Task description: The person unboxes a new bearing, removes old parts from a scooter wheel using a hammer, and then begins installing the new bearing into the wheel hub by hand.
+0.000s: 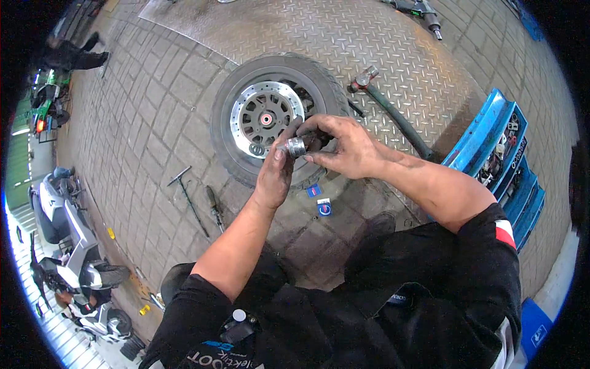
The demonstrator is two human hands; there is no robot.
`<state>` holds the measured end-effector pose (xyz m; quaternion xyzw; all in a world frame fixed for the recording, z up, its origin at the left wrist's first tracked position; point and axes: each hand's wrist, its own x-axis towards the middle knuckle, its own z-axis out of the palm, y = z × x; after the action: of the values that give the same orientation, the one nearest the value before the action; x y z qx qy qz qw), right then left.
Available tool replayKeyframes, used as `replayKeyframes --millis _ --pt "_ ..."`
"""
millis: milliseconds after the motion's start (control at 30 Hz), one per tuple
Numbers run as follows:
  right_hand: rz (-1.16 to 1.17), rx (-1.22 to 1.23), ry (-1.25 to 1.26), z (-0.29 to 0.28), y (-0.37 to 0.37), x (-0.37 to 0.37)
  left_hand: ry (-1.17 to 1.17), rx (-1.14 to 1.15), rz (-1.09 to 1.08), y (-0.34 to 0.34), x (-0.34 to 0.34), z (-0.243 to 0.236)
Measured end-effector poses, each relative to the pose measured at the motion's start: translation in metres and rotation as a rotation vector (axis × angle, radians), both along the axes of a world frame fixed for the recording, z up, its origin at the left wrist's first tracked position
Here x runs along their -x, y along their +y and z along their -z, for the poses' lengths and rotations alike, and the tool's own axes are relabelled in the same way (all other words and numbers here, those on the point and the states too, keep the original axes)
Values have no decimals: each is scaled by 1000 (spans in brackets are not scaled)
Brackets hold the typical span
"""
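Metal cylinder (295,147), silver: probably dense, rigid, perhaps slick; best held around its sides. Grip: left hand (275,175), right hand (351,149) both grasping it.

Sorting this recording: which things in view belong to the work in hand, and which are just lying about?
Seemingly in use:
- metal part, between left hand and right hand
- wheel, flat beneath them
- perhaps packets, beside the wheel

Apparently lying about:
- hammer
- T-handle
- screwdriver
- toolbox
- power tool
- motorbikes, far left
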<state>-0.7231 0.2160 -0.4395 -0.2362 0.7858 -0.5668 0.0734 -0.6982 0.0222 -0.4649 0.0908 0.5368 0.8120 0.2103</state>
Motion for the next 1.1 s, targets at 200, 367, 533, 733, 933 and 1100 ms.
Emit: replayKeyframes --millis 200,367,533,733,933,1100 --pt "14 -26 144 38 10 -7 -46 276 -18 14 -10 19" --pt "-76 -115 187 28 37 1 -24 211 13 26 -17 43" --pt "183 -298 -48 -36 201 9 134 218 242 66 -3 25" --pt "1447 -450 117 -51 457 -102 147 702 508 67 10 33" --pt "1588 -831 -340 31 515 -161 438 1068 691 80 11 60" --pt "1530 -884 -414 64 518 -163 505 1170 1059 116 4 46"
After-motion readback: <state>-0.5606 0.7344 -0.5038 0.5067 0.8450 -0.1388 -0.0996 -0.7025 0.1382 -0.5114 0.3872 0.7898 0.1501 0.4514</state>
